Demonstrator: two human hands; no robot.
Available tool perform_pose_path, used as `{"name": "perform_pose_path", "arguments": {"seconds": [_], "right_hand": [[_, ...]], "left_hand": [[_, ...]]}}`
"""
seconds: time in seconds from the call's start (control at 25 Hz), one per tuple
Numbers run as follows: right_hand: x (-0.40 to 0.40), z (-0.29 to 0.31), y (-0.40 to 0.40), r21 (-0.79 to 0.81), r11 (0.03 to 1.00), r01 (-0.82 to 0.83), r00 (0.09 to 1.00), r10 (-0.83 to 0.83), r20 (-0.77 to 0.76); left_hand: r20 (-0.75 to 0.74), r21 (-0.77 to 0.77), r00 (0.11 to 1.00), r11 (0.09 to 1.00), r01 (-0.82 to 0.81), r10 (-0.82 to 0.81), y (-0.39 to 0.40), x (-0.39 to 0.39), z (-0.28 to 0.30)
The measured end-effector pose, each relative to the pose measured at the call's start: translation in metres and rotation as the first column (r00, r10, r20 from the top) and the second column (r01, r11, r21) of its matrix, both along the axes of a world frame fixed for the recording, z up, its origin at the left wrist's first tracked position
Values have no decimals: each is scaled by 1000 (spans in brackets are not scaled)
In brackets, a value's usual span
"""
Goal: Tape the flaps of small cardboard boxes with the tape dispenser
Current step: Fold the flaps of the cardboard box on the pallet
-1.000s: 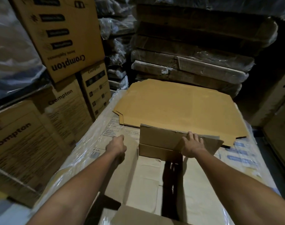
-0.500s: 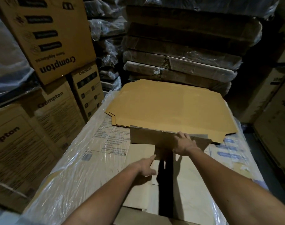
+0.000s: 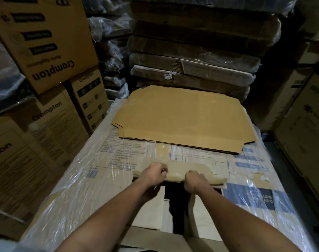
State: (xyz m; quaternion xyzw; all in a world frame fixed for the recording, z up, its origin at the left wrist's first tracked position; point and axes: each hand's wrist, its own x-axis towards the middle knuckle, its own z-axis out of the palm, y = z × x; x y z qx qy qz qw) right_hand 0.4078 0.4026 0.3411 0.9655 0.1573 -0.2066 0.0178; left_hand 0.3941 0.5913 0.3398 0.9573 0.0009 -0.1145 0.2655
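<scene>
A small open cardboard box [image 3: 151, 210] stands in front of me on a plastic-wrapped stack. Its far flap [image 3: 178, 170] lies folded outward, nearly flat. My left hand [image 3: 153, 174] grips the flap's near edge at the left. My right hand [image 3: 196, 181] grips the same edge a little to the right. Between the two side flaps a dark gap [image 3: 175, 202] shows the box's inside. No tape dispenser is in view.
A large flat sheet of brown cardboard [image 3: 184, 119] lies farther back on the wrapped stack [image 3: 93, 179]. Printed cartons [image 3: 46, 44] are piled on the left. Wrapped flat bundles [image 3: 195, 66] rise behind, and more cartons [image 3: 304, 128] stand on the right.
The far flap, upright before, has been folded down away from me. My left hand moved from the left side flap across to the far flap's edge, beside my right hand.
</scene>
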Motion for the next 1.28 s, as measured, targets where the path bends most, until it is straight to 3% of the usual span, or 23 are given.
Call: {"name": "perform_pose_path", "arguments": {"seconds": [0.12,0.32,0.44,0.6,0.84,1.04,1.28], "right_hand": [[-12,-16,-1,5,1000,-12,965,13,-263],[-31,7,20,126,987,-105,910,146,-389],[-44,20,40,177,968,-179,869,240,-432],[-61,22,58,125,959,-254,853,283,-438],[-81,28,65,159,971,-178,855,232,-464],[-111,23,66,257,966,-21,768,180,-614],[-150,34,62,152,980,-125,750,194,-633]], "left_hand": [[78,40,997,999,-17,14,5,2,-5],[-150,94,988,995,45,-30,15,-2,-26],[-168,184,984,979,89,-58,19,-9,-34],[-156,180,985,979,101,-73,17,-17,-37],[-87,189,986,969,160,-145,14,-31,-39],[-78,208,968,946,250,-239,16,-51,-49],[-98,263,970,935,239,-221,15,-85,-38]]}}
